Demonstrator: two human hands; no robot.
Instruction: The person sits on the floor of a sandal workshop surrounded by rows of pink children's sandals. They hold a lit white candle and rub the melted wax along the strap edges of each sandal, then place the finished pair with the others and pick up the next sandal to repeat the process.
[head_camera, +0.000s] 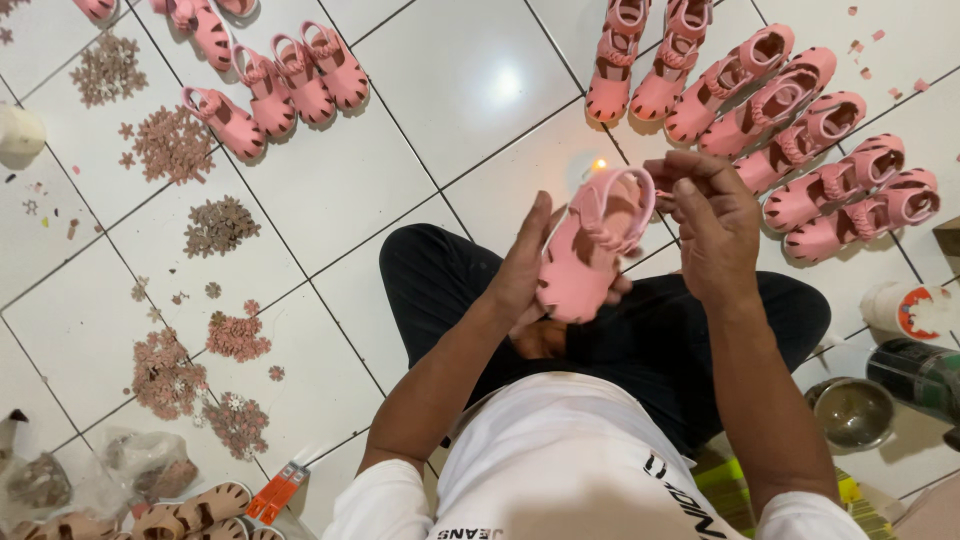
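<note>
Both hands around pink sandal

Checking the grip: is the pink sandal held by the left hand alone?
No: the left hand cradles the pink sandal while the right hand pinches its strap.

rows of pink sandals, flower cutouts, metal bowl
</note>
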